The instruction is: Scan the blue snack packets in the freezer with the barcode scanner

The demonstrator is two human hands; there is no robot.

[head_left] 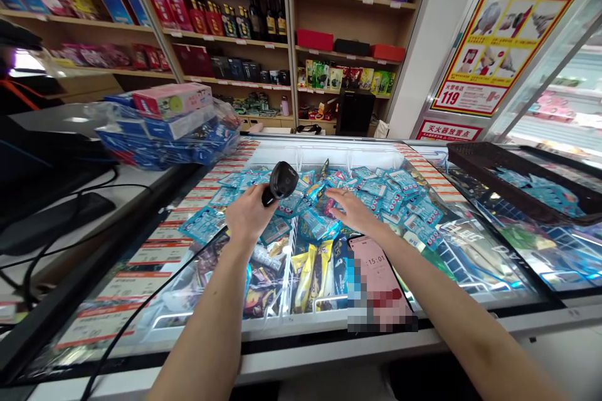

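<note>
Our bare forearms reach in from seven o'clock and four o'clock, wrists raised over a glass-topped freezer (282, 360). Near centre, towards eight o'clock, our left hand (244, 216) is closed around a scanner (282, 180), seemingly by its handle so the head stands clear; its cord (162, 285) trails towards seven. Our right hand (352, 210), towards four, has fingers loosely spread and grips nothing we can see; we cannot tell whether it touches the blue packets (426, 210). These lie scattered from nine o'clock to three, the flat glass probably keeping them within reach. Towards five, a phone (379, 276) lies beneath our right forearm.
</note>
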